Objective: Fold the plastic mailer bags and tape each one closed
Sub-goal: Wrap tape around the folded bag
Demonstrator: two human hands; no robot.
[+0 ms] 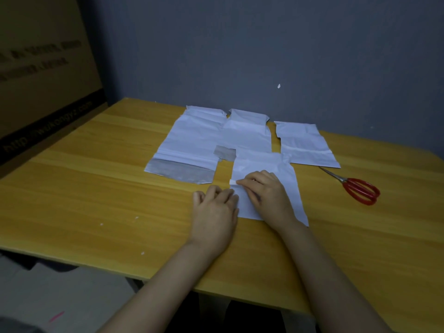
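Observation:
Several white plastic mailer bags lie flat on the wooden table (101,179). The nearest mailer (262,164) is under both my hands. My right hand (266,191) lies on it with fingertips pinching a small white strip at the mailer's left edge. My left hand (213,207) rests at that same edge, its fingers bent down against the bag and table. Behind it lie a left mailer (192,140) with a grey flap turned out, a middle mailer (247,133) and a right mailer (305,145).
Red-handled scissors (358,188) lie to the right of the nearest mailer. A large cardboard box (43,80) stands against the table's left side. A grey wall runs behind the table. Small white scraps dot the near left tabletop.

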